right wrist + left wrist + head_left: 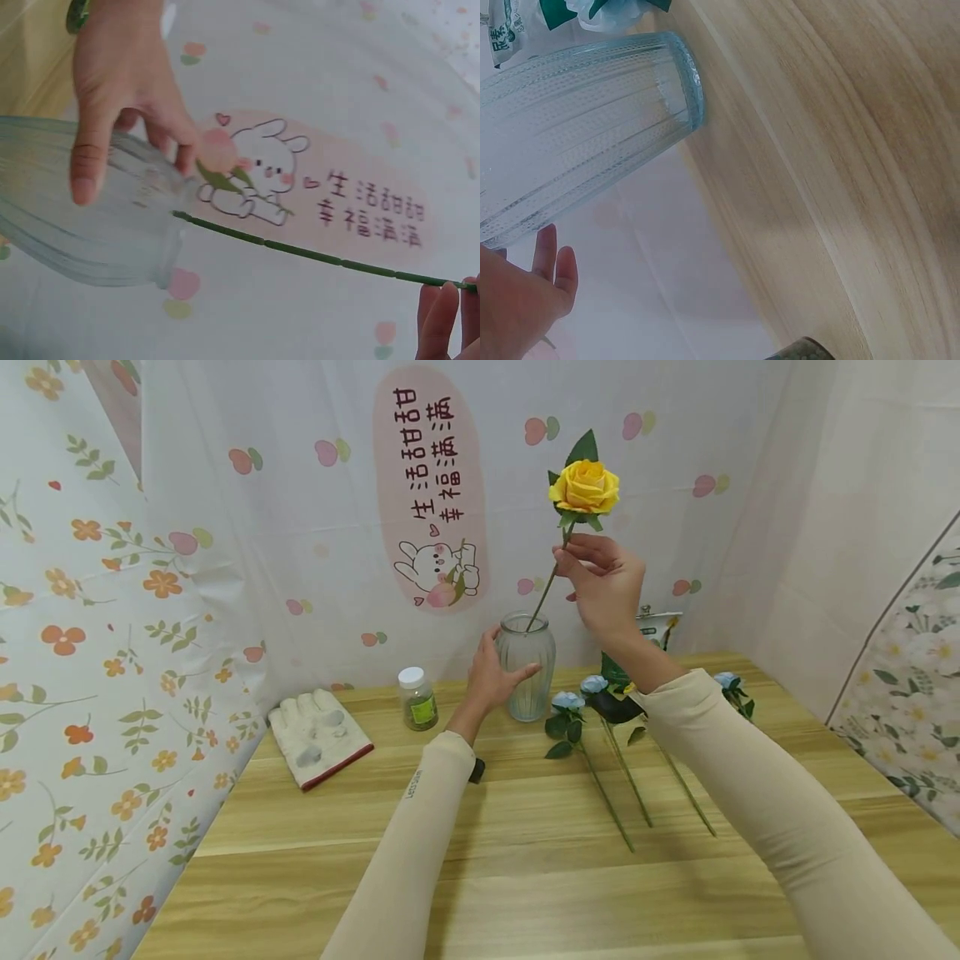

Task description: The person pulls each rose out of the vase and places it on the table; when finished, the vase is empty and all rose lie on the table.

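Note:
A yellow rose (585, 489) with green leaves stands upright, tilted a little, above the ribbed clear glass vase (531, 681). My right hand (606, 585) pinches its stem just under the bloom. The stem's lower end (180, 216) is at the vase mouth, apparently just inside the rim. Around the vase's upper left side is my left hand (495, 677), holding it with the thumb across the front and the fingers behind. Most of the vase wall (577, 120) shows in the left wrist view, while the rose's bloom is outside both wrist views.
Blue roses (567, 701) with long stems lie right of the vase, partly under my right arm. A white-lidded jar (420, 702) and a whitish glove (318, 735) with a red edge are at left. A printed curtain (315, 527) hangs behind the wooden table (525, 860).

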`<state>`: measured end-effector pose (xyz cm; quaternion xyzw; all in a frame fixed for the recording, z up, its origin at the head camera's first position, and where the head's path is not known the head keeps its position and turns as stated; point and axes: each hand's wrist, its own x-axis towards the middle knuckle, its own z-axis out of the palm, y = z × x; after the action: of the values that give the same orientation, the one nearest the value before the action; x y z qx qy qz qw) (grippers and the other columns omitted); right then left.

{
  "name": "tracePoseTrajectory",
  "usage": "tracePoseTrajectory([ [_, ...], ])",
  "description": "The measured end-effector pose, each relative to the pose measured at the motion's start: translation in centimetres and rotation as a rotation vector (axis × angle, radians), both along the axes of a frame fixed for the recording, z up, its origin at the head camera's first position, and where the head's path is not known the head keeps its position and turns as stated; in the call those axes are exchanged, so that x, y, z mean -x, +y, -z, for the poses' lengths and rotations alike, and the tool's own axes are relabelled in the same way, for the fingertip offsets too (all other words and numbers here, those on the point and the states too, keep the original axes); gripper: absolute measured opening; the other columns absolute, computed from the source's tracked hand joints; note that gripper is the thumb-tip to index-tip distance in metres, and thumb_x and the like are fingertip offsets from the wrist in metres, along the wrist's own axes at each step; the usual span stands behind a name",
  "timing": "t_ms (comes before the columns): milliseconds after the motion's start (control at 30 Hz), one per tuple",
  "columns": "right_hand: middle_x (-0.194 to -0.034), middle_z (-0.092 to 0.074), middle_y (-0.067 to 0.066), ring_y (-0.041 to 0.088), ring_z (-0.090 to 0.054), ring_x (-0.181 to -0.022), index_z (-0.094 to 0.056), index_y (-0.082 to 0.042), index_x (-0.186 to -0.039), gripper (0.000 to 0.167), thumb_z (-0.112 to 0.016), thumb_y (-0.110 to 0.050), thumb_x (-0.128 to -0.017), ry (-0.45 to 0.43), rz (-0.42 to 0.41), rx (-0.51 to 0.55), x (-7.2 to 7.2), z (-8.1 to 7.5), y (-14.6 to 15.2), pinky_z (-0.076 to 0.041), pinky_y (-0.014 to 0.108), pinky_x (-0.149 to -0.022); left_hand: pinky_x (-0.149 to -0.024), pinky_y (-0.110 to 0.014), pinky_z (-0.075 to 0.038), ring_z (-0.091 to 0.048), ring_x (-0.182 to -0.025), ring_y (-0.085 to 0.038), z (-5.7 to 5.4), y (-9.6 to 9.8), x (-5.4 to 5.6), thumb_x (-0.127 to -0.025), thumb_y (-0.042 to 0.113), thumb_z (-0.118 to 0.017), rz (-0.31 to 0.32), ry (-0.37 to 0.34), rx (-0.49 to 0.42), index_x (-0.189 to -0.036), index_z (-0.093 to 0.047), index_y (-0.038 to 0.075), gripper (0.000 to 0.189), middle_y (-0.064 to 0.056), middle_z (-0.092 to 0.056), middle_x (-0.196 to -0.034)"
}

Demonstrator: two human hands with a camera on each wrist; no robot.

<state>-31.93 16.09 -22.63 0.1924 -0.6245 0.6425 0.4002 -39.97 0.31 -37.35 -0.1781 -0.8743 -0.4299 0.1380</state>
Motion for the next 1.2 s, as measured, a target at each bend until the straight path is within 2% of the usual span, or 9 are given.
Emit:
tracePoseTrajectory([
  [200, -0.090, -0.076, -0.001, 0.013, -0.072, -0.069, -0.075, -0.003, -0.104, 0.018, -0.076, -0.009, -0.087, 0.076, -0.015, 0.021, -1.7, -1.3, 0.4, -0.051, 0.021, -0.049, -0.111, -0.051, -0.034, -0.036, -0.141, -0.031, 0.1, -0.1, 0.0, -0.082, 0.053, -0.076, -0.004, -0.006, 0.005, -0.155, -0.019, 0.016, 0.099, -0.010, -0.032, -0.157],
  [367, -0.089, -0.076, 0.000, 0.014, -0.072, -0.066, -0.074, -0.001, -0.108, 0.023, -0.077, -0.008, -0.086, 0.016, -0.074, -0.005, -3.3, -1.4, 0.6, -0.050, 0.021, -0.047, -0.111, -0.052, -0.034, -0.036, -0.141, -0.032, 0.1, -0.2, 0.0, -0.082, 0.054, -0.076, -0.005, -0.015, -0.005, -0.155, -0.020, 0.017, 0.099, -0.009, -0.032, -0.157],
  [533, -0.089, -0.076, -0.003, 0.013, -0.072, -0.067, -0.072, 0.000, -0.114, 0.028, -0.075, -0.009, -0.088, -0.096, -0.120, -0.071, -4.6, 0.0, 1.0, -0.049, 0.021, -0.047, -0.111, -0.052, -0.034, -0.036, -0.141, -0.033, 0.2, -0.2, 0.1, -0.083, 0.052, -0.076, -0.004, -0.026, -0.007, -0.154, -0.020, 0.017, 0.098, -0.010, -0.032, -0.157],
  [633, -0.090, -0.076, -0.005, 0.012, -0.072, -0.068, -0.070, 0.001, -0.116, 0.029, -0.074, -0.008, -0.089, -0.126, -0.130, -0.126, -5.1, 1.1, 1.3, -0.049, 0.021, -0.048, -0.111, -0.053, -0.034, -0.036, -0.141, -0.034, 0.2, -0.2, 0.1, -0.083, 0.050, -0.077, 0.003, -0.027, -0.015, -0.154, -0.020, 0.016, 0.097, -0.012, -0.032, -0.157],
  [800, -0.090, -0.076, -0.004, 0.013, -0.072, -0.067, -0.069, 0.004, -0.116, 0.030, -0.074, -0.004, -0.088, -0.168, -0.177, -0.161, -5.8, 2.6, 1.7, -0.047, 0.023, -0.044, -0.111, -0.053, -0.034, -0.036, -0.141, -0.034, 0.1, -0.2, 0.0, -0.083, 0.052, -0.076, 0.013, -0.025, -0.016, -0.154, -0.020, 0.016, 0.097, -0.011, -0.031, -0.157],
  [967, -0.090, -0.075, -0.007, 0.012, -0.072, -0.069, -0.068, 0.003, -0.117, 0.032, -0.076, -0.005, -0.087, -0.274, -0.201, -0.216, -6.3, 4.3, 2.0, -0.046, 0.025, -0.042, -0.111, -0.052, -0.034, -0.035, -0.141, -0.033, 0.2, -0.2, 0.1, -0.083, 0.054, -0.075, 0.017, -0.023, -0.011, -0.155, -0.019, 0.016, 0.098, -0.011, -0.031, -0.158],
  [1200, -0.091, -0.073, -0.007, 0.011, -0.071, -0.069, -0.064, 0.006, -0.124, 0.038, -0.073, -0.008, -0.090, -0.417, -0.229, -0.308, -7.0, 6.8, 2.6, -0.044, 0.026, -0.041, -0.111, -0.052, -0.033, -0.036, -0.141, -0.034, 0.2, -0.1, 0.0, -0.083, 0.054, -0.076, 0.013, -0.019, -0.014, -0.154, -0.019, 0.015, 0.099, -0.011, -0.031, -0.157],
])
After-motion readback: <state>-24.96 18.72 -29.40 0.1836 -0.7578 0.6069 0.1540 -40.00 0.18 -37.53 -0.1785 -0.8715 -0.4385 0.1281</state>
